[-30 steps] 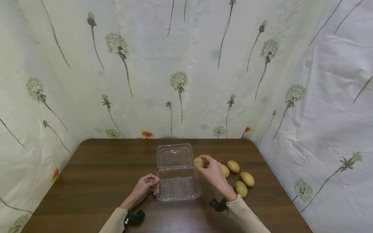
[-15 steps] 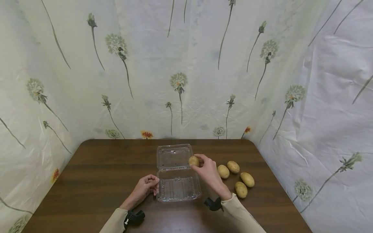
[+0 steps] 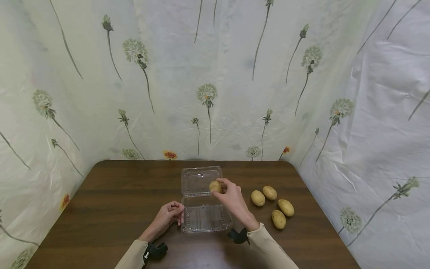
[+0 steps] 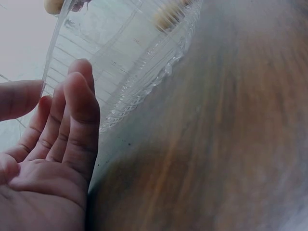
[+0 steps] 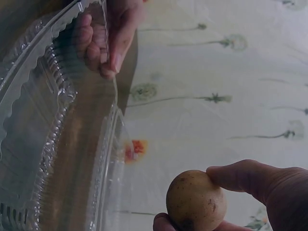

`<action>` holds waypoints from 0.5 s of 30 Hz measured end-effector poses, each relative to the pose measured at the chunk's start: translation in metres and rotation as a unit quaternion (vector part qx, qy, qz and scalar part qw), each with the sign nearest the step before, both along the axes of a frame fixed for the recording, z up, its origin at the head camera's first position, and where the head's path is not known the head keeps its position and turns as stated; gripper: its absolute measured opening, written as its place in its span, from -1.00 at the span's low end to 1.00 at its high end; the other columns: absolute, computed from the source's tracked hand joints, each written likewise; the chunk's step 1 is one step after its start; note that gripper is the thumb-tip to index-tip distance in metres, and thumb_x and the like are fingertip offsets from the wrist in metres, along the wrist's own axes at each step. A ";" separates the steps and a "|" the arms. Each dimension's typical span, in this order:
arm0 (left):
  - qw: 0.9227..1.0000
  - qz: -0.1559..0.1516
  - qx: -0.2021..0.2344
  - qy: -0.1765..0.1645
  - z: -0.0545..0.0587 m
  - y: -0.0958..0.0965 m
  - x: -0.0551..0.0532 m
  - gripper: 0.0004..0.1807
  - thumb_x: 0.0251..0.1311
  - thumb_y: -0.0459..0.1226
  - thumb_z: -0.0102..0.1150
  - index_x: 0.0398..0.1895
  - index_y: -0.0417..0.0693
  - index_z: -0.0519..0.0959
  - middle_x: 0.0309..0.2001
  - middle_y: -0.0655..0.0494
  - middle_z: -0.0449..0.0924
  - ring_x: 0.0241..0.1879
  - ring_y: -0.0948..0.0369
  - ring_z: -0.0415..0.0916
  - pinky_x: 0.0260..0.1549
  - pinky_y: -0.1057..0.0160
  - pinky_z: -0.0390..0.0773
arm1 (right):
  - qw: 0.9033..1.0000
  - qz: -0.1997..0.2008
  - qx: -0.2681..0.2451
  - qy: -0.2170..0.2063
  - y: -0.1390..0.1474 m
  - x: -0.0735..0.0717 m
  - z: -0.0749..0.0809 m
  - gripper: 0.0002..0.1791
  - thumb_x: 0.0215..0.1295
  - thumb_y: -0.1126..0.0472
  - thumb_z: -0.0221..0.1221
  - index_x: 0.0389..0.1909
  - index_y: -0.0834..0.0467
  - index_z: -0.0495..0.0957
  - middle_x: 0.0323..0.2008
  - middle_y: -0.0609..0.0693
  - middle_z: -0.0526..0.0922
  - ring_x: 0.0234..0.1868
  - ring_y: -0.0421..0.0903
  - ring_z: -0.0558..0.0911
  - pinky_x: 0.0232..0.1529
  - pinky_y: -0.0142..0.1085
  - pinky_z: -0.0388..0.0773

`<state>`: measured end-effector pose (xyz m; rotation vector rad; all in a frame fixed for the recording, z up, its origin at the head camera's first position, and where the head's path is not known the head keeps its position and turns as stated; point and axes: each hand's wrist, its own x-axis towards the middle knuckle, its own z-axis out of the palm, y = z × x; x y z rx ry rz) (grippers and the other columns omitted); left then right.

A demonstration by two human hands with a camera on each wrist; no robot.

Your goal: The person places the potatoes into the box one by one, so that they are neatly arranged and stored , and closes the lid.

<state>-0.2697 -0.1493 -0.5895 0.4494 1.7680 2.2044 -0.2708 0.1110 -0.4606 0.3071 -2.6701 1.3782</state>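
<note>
A clear plastic clamshell container (image 3: 205,218) lies on the table with its lid (image 3: 198,181) folded back toward the far edge. At its left rim, my left hand (image 3: 168,215) pinches the edge between thumb and fingers; the left wrist view shows the thumb (image 4: 21,98) on one side of the thin wall and the fingers on the other. My right hand (image 3: 233,200) holds a small yellow potato (image 3: 215,186) by thumb and fingertips, overlapping the hinge area in the head view. Dark specks mark that potato (image 5: 196,199) in the right wrist view.
To the right on the dark wooden table (image 3: 127,194) lie several loose potatoes, among them a near one (image 3: 279,219) and a left one (image 3: 258,198). A flower-printed curtain (image 3: 231,123) closes off the back and both sides.
My right hand has carried the potato leftward, from beside the container's right edge to over its hinge area. My left hand stays at the left rim.
</note>
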 end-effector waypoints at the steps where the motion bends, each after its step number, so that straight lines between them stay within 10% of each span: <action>1: 1.000 0.000 0.000 0.000 0.000 0.000 0.000 -0.79 0.43 -0.27 -0.03 -0.17 -0.32 0.37 -0.47 0.16 0.54 -0.54 0.28 0.54 -0.56 0.36 0.55 | 1.000 0.001 0.000 0.000 -0.001 0.000 0.000 -0.47 0.16 0.11 0.34 0.16 0.16 0.51 -0.19 0.08 0.69 -0.26 -0.08 0.69 -0.38 -0.33 0.61; 15: 1.000 0.003 -0.002 0.000 0.001 0.001 0.001 -0.82 0.42 -0.28 -0.02 -0.18 -0.28 0.37 -0.48 0.18 0.55 -0.54 0.29 0.54 -0.56 0.36 0.55 | 1.000 0.029 -0.011 0.000 -0.016 0.000 -0.008 -0.48 0.15 0.10 0.35 0.13 0.19 0.52 -0.19 0.11 0.69 -0.27 -0.09 0.68 -0.40 -0.34 0.60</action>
